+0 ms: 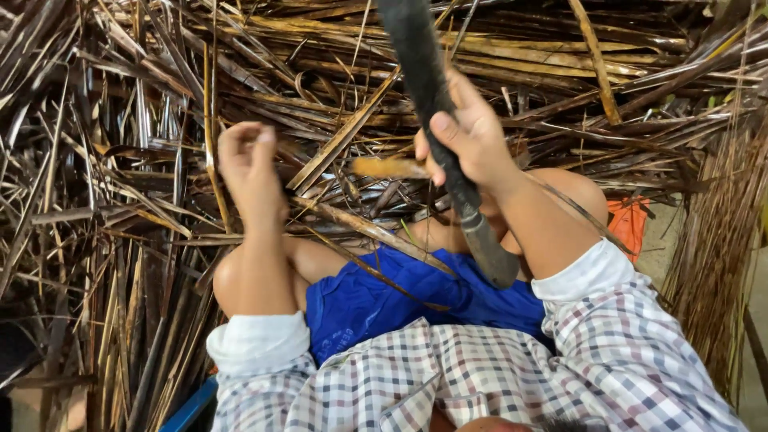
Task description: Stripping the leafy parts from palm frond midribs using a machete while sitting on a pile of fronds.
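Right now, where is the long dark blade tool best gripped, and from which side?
Probably at the wrapped dark handle of the long dark blade tool, where the right hand closes on it, coming from the right: the shaft is slim and round there, and below it widens into a flat grey end.

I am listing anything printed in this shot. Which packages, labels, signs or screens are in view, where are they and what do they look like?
None in view: only dried brown stalks, a dark long tool in the right hand and the left hand.
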